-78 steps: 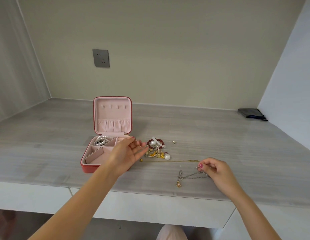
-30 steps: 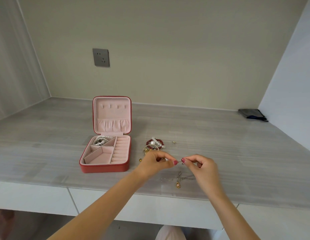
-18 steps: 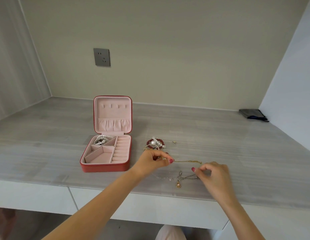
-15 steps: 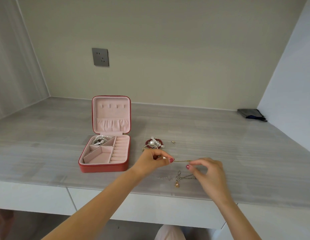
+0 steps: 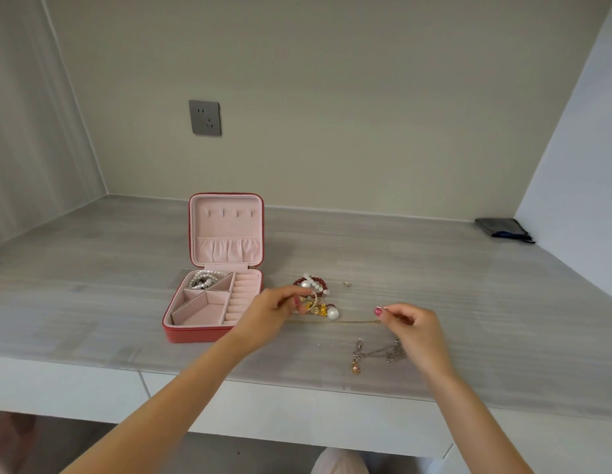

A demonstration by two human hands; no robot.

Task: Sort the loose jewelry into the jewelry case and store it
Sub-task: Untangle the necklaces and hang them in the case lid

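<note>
Hands [image 5: 270,311] [image 5: 412,328] moved apart | gold chain [image 5: 342,322] taut between (both grips pinching ends)

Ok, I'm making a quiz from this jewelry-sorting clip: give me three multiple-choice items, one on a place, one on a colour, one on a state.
1. Where do the pearl beads lie?
A. Far-left compartment of the case
B. On the desk
C. Lid pocket

2. What colour is the jewelry case outside?
A. Blue
B. Red
C. Black

3. How is the gold chain held?
A. Coiled in the case
B. Hanging from the lid
C. Stretched between both hands

Answers:
1 A, the beads fill the back left section.
2 B, its outer wall is red.
3 C, the left hand and right hand each pinch an end.
</note>
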